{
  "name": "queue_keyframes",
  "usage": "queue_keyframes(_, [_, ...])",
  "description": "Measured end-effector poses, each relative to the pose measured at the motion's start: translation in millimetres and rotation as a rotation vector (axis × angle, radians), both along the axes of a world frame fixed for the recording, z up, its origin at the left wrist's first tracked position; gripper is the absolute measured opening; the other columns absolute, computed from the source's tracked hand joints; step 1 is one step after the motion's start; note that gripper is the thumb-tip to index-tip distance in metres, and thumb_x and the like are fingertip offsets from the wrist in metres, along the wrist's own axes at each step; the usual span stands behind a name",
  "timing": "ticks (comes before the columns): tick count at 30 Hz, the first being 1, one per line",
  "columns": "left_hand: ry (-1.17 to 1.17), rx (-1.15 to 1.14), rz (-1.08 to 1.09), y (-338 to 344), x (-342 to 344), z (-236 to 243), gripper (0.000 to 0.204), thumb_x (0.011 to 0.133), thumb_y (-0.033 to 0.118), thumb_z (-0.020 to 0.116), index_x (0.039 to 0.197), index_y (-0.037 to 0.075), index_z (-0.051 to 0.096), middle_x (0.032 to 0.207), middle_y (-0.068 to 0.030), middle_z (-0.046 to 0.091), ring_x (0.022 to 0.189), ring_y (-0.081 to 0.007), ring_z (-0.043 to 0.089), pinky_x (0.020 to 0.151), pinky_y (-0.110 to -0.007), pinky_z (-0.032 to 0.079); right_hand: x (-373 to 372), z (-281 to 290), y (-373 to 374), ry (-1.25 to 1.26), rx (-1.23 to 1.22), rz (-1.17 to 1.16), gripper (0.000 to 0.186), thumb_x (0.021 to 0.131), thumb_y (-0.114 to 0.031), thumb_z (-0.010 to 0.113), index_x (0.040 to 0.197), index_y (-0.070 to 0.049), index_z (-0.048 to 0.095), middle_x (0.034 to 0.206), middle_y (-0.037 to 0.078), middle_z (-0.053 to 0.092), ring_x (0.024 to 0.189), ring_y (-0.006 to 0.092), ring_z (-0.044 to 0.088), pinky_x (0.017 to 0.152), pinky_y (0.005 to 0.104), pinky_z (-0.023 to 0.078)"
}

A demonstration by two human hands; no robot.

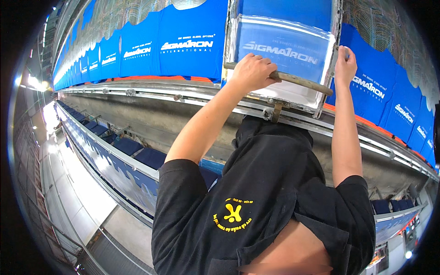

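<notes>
Around the screen-printing frame (282, 34) there are many flat blue fabric panels (192, 48) with white lettering; they go in a row to the left of the frame, and more of them lie to its right. Below the frame, at its near edge, stands a small metal bracket (277, 112), and a long metal rail (151, 90) passes there, with small fittings along it. The person's black shirt (270, 169), which has a yellow print, hides part of what is below the frame.

The surface (142, 10) shows grey with fine lines beyond the panels, left of the frame. Farther to the lower left of the frame are dark blue folded pieces (126, 145) and a pale, brightly lit floor (87, 178).

The frame lies over the blue panels, and one lettered panel is seen through its translucent mesh. A worn wooden bar (305, 84) crosses the frame, slightly slanted. The left hand (254, 72) is closed over this bar. The right hand (346, 66), with bent fingers, is at the frame's right side; I cannot tell whether it grips.
</notes>
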State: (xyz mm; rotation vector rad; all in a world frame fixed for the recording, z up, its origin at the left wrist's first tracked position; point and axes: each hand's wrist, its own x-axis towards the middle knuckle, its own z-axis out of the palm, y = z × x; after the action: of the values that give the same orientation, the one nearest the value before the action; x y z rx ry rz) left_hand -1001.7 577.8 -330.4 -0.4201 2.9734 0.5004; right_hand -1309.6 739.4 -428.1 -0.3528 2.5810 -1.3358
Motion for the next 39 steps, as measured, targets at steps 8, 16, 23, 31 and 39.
queue_keyframes(8, [-0.406,0.308,-0.024,-23,-16,-18,0.060,0.087,0.069,0.074,0.117,0.017,0.080,0.099,-0.0064,0.079,0.096,-0.0324,0.076,0.084,-0.048,0.060,-1,-9,-6,-0.080,-0.039,0.085,0.049,0.099,-0.043,0.076,0.126,-0.003,0.074,0.108,0.012,0.078,0.093,0.0174,0.071,0.085,0.0330,0.055])
queue_keyframes(16, [-0.465,0.506,-0.046,-46,-26,-40,0.059,0.082,0.061,0.083,0.115,0.013,0.081,0.106,-0.0128,0.080,0.107,-0.0359,0.075,0.091,-0.049,0.060,1,-6,-7,-0.275,-0.160,0.012,0.037,0.103,-0.033,0.076,0.128,-0.006,0.071,0.078,-0.006,0.055,0.059,0.0005,0.041,0.050,0.0219,0.029])
queue_keyframes(23, [-0.389,0.670,-0.012,-71,-25,-30,0.055,0.078,0.050,0.090,0.108,0.004,0.082,0.107,-0.0158,0.080,0.104,-0.0338,0.077,0.091,-0.045,0.061,-15,-7,3,-0.390,-0.180,0.036,0.039,0.112,-0.038,0.058,0.134,-0.006,0.066,0.074,-0.004,0.047,0.053,0.0032,0.032,0.045,0.0228,0.022])
queue_keyframes(31, [-0.178,0.532,0.004,-84,-27,-8,0.037,0.086,0.040,0.085,0.100,0.006,0.083,0.100,-0.0147,0.081,0.098,-0.0329,0.078,0.085,-0.045,0.062,-18,2,11,-0.538,-0.237,-0.025,0.061,0.113,-0.060,0.044,0.140,-0.008,0.061,0.076,-0.002,0.050,0.053,0.0035,0.033,0.044,0.0216,0.023])
queue_keyframes(39, [-0.029,0.240,-0.004,-86,-33,5,0.030,0.089,0.042,0.079,0.094,0.013,0.076,0.090,-0.0092,0.076,0.087,-0.0335,0.075,0.079,-0.048,0.059,-7,7,-3,-0.656,-0.352,-0.041,0.058,0.112,-0.063,0.042,0.128,-0.015,0.072,0.077,-0.004,0.054,0.054,0.0033,0.038,0.044,0.0196,0.032])
